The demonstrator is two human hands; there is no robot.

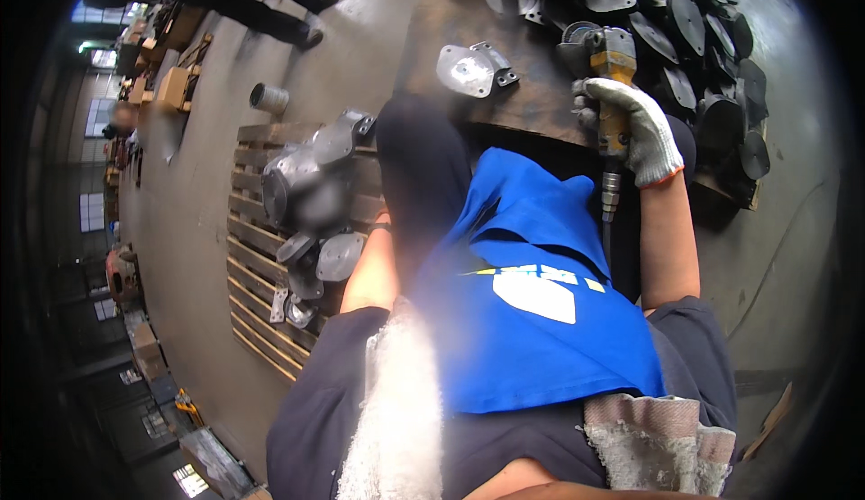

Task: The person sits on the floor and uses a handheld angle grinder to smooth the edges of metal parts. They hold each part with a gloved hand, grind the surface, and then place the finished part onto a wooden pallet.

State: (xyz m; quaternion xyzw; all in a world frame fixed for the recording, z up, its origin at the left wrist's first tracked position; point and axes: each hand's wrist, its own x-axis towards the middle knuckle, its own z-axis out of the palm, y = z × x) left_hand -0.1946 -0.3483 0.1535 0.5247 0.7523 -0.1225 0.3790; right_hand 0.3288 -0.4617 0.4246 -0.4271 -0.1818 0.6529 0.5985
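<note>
1. Right hand [641,131], in a white knit work glove with an orange cuff, is wrapping its fingers tightly round the yellow body of an angle grinder [605,81]; the tool is lying near the front edge of the dark workbench [532,95], its disc end pointing away from the person
2. Air hose [610,198] is hanging down from the grinder's rear end, past the front edge of the workbench
3. Left hand is hidden behind the blue cloth [532,302] and a blurred dark shape; only the bare forearm [371,270] is showing, so its state cannot be told
4. Bright metal flange plate [473,69] is lying alone toward the left edge of the workbench, apart from the grinder; judging by its clean sheen it is looking already ground
5. Heap of dark metal discs [694,40] is crowding the right and far part of the workbench, just beside the grinder; these are looking untreated, so most of the work appears left to do
6. Wooden pallet [257,230] is standing on the floor to the left, carrying grey metal castings [311,167] and smaller plates
7. Short grey pipe piece [268,98] is standing on the floor beyond the pallet
8. Another person's legs [270,0] are showing at the far upper left, well apart
9. In the way: the blue cloth is blocking sight of the front edge; the disc heap is hemming in the grinder's right side
</note>
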